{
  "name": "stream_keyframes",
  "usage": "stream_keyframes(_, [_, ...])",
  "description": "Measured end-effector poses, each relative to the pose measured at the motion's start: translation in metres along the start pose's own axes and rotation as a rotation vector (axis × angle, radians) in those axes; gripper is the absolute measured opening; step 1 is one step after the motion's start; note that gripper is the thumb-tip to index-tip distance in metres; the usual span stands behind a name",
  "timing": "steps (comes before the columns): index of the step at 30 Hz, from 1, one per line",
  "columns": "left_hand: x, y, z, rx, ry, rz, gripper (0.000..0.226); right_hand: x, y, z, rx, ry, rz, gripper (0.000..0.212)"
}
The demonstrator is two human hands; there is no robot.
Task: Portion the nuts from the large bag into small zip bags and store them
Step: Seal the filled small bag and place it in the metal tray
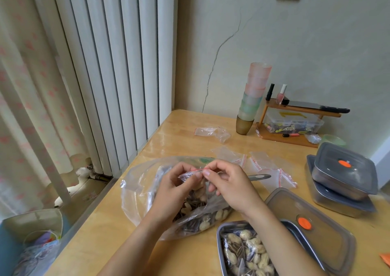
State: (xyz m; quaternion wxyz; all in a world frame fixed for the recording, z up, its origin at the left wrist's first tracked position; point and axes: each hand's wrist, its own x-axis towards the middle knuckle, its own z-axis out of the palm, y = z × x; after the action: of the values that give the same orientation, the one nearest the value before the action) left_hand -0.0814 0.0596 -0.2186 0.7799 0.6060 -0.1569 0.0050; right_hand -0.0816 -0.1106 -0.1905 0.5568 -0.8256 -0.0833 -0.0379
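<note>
Bin (31,231) is sitting on the floor at 8 o'clock, off the worktop (109,233) edge. Large bag (143,204) of nuts is lying on the worktop just below centre, partly under both hands. Left hand (177,188) is hovering over it, thumb and fingers pinching the left part of the red seal strip of a small zip bag (191,176); grip clamped on that bag. The small zip bag is hanging between the hands above the large bag, nuts showing inside. Right hand (230,183) is pinching the strip's right part, grip clamped too. A metal handle (260,177) is poking out at 3 o'clock of the right hand. Metal container (218,246) is sitting at 5 o'clock, holding filled bags (247,252), its lid (331,248) leaning on its right rim. Empty zip bags (263,164) are lying at 2 o'clock of the hands, stacked cups (252,98) standing beyond them. Stacked lidded containers (346,176) are sitting at 3 o'clock.
</note>
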Motion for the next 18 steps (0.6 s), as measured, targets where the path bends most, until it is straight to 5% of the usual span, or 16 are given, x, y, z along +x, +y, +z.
stream_keyframes(18, [0.006,-0.013,-0.007,-0.05,0.033,-0.122,0.008,0.004,0.006,0.002,-0.008,-0.02,0.045,0.007])
